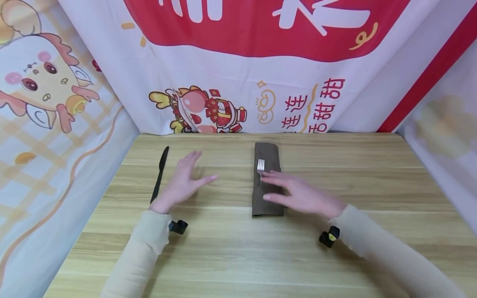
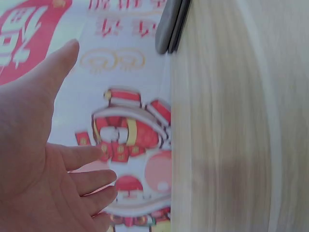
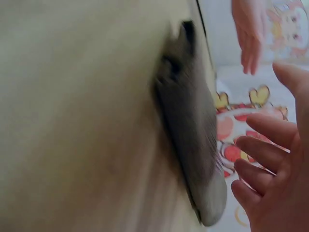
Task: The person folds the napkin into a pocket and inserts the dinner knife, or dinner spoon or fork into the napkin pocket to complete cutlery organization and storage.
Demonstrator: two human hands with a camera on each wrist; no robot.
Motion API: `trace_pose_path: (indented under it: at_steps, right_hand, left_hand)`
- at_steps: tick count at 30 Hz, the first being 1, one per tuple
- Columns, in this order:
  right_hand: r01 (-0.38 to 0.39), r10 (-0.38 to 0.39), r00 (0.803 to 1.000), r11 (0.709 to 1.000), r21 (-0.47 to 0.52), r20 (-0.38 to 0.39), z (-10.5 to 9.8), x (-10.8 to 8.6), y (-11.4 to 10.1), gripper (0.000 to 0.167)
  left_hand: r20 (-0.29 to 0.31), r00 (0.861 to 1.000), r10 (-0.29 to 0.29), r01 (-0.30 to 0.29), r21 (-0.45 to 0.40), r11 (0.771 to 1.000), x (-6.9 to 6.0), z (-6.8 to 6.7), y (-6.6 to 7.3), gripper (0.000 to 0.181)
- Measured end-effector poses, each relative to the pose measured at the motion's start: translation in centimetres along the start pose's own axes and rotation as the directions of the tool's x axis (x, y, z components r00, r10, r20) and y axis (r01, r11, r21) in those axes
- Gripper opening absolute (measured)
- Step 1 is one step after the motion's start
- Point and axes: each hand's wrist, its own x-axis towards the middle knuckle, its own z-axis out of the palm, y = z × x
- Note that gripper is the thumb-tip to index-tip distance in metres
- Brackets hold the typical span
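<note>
A folded dark grey-brown cloth (image 1: 266, 151) lies lengthwise near the middle of the table. Silver fork tines (image 1: 261, 165) show on top of it; the lower part of the fork is hidden, partly behind fingers. My right hand (image 1: 298, 193) is over the cloth with fingers spread and holds nothing; in the right wrist view its fingers (image 3: 263, 154) are apart from the cloth (image 3: 190, 121). To the left, my left hand (image 1: 180, 182) is raised, empty, thumb apart from the fingers. A black knife (image 1: 161, 169) lies just left of it, its lower end hidden behind the wrist.
The wooden table (image 1: 231, 256) ends at a white and red printed curtain (image 1: 231, 66) at the back. Patterned cloth (image 1: 85, 182) hangs along the left side, and a pale sheet (image 1: 439, 136) along the right. Each wrist bears a small black camera (image 1: 179, 227).
</note>
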Motion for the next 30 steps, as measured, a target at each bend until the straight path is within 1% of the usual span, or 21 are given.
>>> trace_pose_path:
  at_steps: [2,4,6,8,11,13,16,18,22,26,30]
  right_hand:
    - [0.05,-0.046,0.997,0.997,-0.058,0.065,1.0,-0.4,-0.4,0.075]
    - [0.093,-0.079,0.989,0.99,-0.107,0.128,1.9,-0.7,-0.7,0.078]
    - [0.122,-0.092,0.98,0.979,-0.164,0.178,2.8,-1.0,-0.8,0.08]
    - [0.147,-0.099,0.972,0.963,-0.228,0.212,3.5,-1.2,-0.8,0.082]
    - [0.153,-0.085,0.967,0.946,-0.286,0.238,4.1,-1.2,-0.8,0.086]
    - [0.139,-0.064,0.966,0.945,-0.297,0.249,4.3,-1.1,-1.0,0.089]
    - [0.124,-0.046,0.965,0.948,-0.294,0.259,4.4,-1.1,-1.2,0.092]
    - [0.119,-0.042,0.964,0.951,-0.285,0.263,4.3,-1.1,-1.4,0.093]
    - [0.116,-0.041,0.963,0.956,-0.27,0.267,4.2,-1.1,-1.6,0.093]
    - [0.111,-0.037,0.962,0.958,-0.263,0.269,4.2,-1.1,-1.5,0.093]
    - [0.105,-0.033,0.963,0.959,-0.263,0.266,4.2,-1.1,-1.4,0.094]
  left_hand:
    - [-0.046,0.997,-0.055,0.054,-0.011,0.998,-0.1,-0.9,-1.0,0.099]
    - [-0.081,0.991,-0.108,0.106,-0.025,0.994,-0.3,-1.6,-2.0,0.099]
    - [-0.101,0.981,-0.163,0.158,-0.051,0.986,-0.5,-2.2,-3.0,0.1]
    - [-0.115,0.971,-0.208,0.199,-0.083,0.976,-0.8,-2.9,-3.9,0.099]
    - [-0.128,0.951,-0.28,0.265,-0.123,0.956,-1.2,-3.8,-5.0,0.1]
    - [-0.134,0.937,-0.324,0.308,-0.126,0.943,-1.5,-4.4,-5.6,0.102]
    - [-0.134,0.916,-0.378,0.367,-0.103,0.924,-2.0,-5.0,-6.5,0.106]
    - [-0.123,0.907,-0.402,0.393,-0.094,0.915,-2.3,-5.3,-7.1,0.107]
    - [-0.1,0.897,-0.43,0.422,-0.092,0.902,-2.8,-5.6,-7.9,0.106]
    - [-0.079,0.892,-0.445,0.437,-0.1,0.894,-3.3,-5.7,-8.7,0.102]
    - [-0.067,0.886,-0.458,0.448,-0.127,0.885,-3.7,-5.6,-9.4,0.093]
